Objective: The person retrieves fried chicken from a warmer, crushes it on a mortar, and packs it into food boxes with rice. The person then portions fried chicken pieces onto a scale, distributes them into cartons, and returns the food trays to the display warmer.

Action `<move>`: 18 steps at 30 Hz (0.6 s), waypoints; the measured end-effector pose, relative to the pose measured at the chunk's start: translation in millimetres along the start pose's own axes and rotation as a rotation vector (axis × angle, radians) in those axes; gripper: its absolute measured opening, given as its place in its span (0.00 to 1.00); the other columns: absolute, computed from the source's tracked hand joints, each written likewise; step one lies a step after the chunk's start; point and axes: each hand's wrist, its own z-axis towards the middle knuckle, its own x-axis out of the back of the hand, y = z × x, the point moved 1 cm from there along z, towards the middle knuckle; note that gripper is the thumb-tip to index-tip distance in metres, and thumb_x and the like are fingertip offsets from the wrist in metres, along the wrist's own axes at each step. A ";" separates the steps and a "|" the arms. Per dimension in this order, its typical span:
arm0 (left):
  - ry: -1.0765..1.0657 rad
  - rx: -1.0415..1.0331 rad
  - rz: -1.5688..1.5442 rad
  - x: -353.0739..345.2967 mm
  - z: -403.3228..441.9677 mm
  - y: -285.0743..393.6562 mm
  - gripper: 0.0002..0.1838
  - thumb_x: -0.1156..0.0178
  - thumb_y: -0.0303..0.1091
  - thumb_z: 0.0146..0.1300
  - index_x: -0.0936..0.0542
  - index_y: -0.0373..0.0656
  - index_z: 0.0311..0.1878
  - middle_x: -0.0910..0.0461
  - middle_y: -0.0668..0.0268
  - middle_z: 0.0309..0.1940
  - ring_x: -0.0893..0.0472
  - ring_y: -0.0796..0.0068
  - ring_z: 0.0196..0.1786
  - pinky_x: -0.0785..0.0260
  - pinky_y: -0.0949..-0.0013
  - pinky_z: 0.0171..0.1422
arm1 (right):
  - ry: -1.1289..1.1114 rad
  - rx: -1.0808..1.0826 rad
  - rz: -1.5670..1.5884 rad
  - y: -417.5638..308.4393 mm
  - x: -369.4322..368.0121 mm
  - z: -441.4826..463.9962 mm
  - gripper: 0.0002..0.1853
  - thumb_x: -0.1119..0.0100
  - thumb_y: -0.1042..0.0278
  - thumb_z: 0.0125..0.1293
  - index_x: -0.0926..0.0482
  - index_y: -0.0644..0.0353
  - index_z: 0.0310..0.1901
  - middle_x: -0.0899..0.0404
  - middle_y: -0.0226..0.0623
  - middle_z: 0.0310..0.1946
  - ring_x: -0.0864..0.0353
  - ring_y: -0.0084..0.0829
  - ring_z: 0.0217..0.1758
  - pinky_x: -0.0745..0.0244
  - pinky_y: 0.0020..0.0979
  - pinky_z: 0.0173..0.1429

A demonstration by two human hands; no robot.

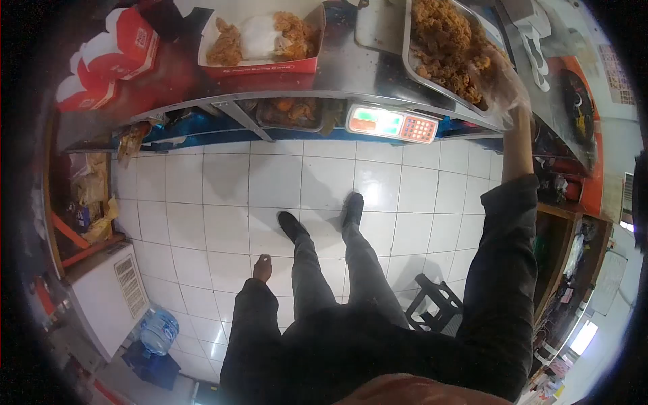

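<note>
My right hand (505,86), in a loose clear plastic glove, reaches to the right side of a metal tray (413,62). It touches the heaped fried chicken (445,40) there. The glove and the chicken hide its fingertips, so I cannot make out whether a piece is gripped. My left hand (263,268) hangs low at my side above the floor, away from the counter. Its fingers are foreshortened and nothing shows in it. Left of the tray, a red and white box (270,69) on the counter contains white rice (258,37) between two portions of fried chicken.
Folded red and white cartons (121,57) stand at the counter's left end. A lit digital scale (391,123) sits beneath the counter edge, near a lower tray of food (291,115). Behind me are a black stool (435,304) and a blue water bottle (159,331).
</note>
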 end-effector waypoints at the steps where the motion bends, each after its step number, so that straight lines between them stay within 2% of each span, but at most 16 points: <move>1: -0.036 0.250 -0.305 -1.8 -0.3 -4.2 0.13 0.51 0.33 0.62 0.30 0.37 0.47 0.25 0.54 0.37 0.22 0.67 0.41 0.28 0.65 0.41 | -0.016 0.018 -0.092 -5.4 5.7 -7.4 0.15 0.47 0.71 0.61 0.32 0.60 0.50 0.30 0.37 0.49 0.28 0.30 0.50 0.27 0.34 0.50; 2: -0.071 0.501 -0.609 -3.9 -0.2 -8.4 0.13 0.51 0.32 0.61 0.30 0.36 0.47 0.24 0.54 0.36 0.22 0.67 0.40 0.28 0.65 0.41 | -0.030 0.037 -0.185 -10.8 11.3 -14.9 0.15 0.47 0.71 0.62 0.32 0.60 0.50 0.30 0.37 0.50 0.29 0.30 0.51 0.28 0.34 0.51; 3: -0.073 0.502 -0.605 -5.7 2.6 -12.6 0.13 0.51 0.32 0.61 0.30 0.36 0.47 0.24 0.54 0.36 0.22 0.67 0.40 0.28 0.65 0.41 | 0.012 0.040 -0.253 -26.8 16.2 -25.0 0.15 0.49 0.71 0.62 0.33 0.61 0.50 0.32 0.38 0.51 0.31 0.30 0.52 0.29 0.31 0.51; 5: 0.072 0.100 -0.187 -6.6 7.0 -14.7 0.14 0.53 0.34 0.62 0.30 0.38 0.48 0.23 0.55 0.35 0.21 0.65 0.39 0.28 0.66 0.41 | 0.051 0.042 -0.320 -58.3 22.5 -46.0 0.15 0.50 0.72 0.63 0.34 0.62 0.51 0.33 0.40 0.52 0.32 0.30 0.53 0.30 0.29 0.52; 6: 0.068 0.102 -0.187 -2.0 9.6 -8.3 0.14 0.53 0.34 0.62 0.30 0.38 0.48 0.23 0.55 0.35 0.21 0.65 0.39 0.28 0.66 0.41 | 0.058 -0.150 -0.051 -72.4 24.5 -56.8 0.15 0.51 0.71 0.64 0.35 0.63 0.52 0.33 0.41 0.53 0.32 0.30 0.53 0.30 0.29 0.52; 8: 0.099 0.227 -0.591 19.2 25.3 15.6 0.14 0.54 0.37 0.64 0.31 0.40 0.49 0.23 0.55 0.38 0.21 0.64 0.39 0.27 0.67 0.41 | 0.065 -0.339 0.221 -76.3 25.6 -70.4 0.16 0.52 0.70 0.64 0.35 0.64 0.53 0.34 0.42 0.54 0.33 0.30 0.54 0.31 0.28 0.53; 10: 0.087 0.267 -0.555 45.1 40.2 42.2 0.15 0.55 0.39 0.65 0.31 0.41 0.50 0.24 0.55 0.40 0.21 0.64 0.41 0.27 0.67 0.42 | 0.321 -0.758 1.582 -69.5 19.8 -81.6 0.17 0.55 0.71 0.65 0.36 0.66 0.55 0.34 0.42 0.55 0.34 0.32 0.55 0.32 0.31 0.54; 11: 0.107 0.212 -0.619 47.7 49.1 48.3 0.15 0.55 0.40 0.66 0.31 0.41 0.50 0.24 0.55 0.40 0.21 0.64 0.41 0.27 0.67 0.42 | 0.356 -0.861 1.623 -77.6 19.8 -82.9 0.25 0.41 0.67 0.56 0.37 0.60 0.55 0.30 0.43 0.50 0.24 0.35 0.43 0.21 0.28 0.37; 13: 0.122 0.161 -0.684 55.7 64.8 65.1 0.16 0.56 0.41 0.66 0.31 0.41 0.50 0.24 0.55 0.41 0.21 0.65 0.41 0.27 0.67 0.42 | 0.299 -0.861 1.621 -95.7 13.3 -97.5 0.25 0.41 0.67 0.56 0.37 0.60 0.55 0.30 0.43 0.50 0.24 0.35 0.43 0.21 0.27 0.36; 15: 0.219 0.021 -0.780 68.9 74.0 87.6 0.15 0.55 0.40 0.65 0.28 0.42 0.48 0.23 0.52 0.42 0.23 0.54 0.46 0.31 0.61 0.49 | 0.187 -0.854 1.619 -112.4 4.0 -119.3 0.25 0.41 0.68 0.56 0.36 0.60 0.55 0.30 0.43 0.49 0.24 0.35 0.42 0.21 0.26 0.33; 18: 0.147 0.115 -0.788 97.5 73.7 122.1 0.14 0.55 0.39 0.65 0.28 0.42 0.48 0.22 0.53 0.41 0.23 0.54 0.46 0.31 0.61 0.48 | 0.019 -0.854 1.637 -118.1 -21.0 -145.9 0.26 0.42 0.69 0.55 0.37 0.60 0.56 0.31 0.42 0.49 0.24 0.34 0.42 0.23 0.24 0.31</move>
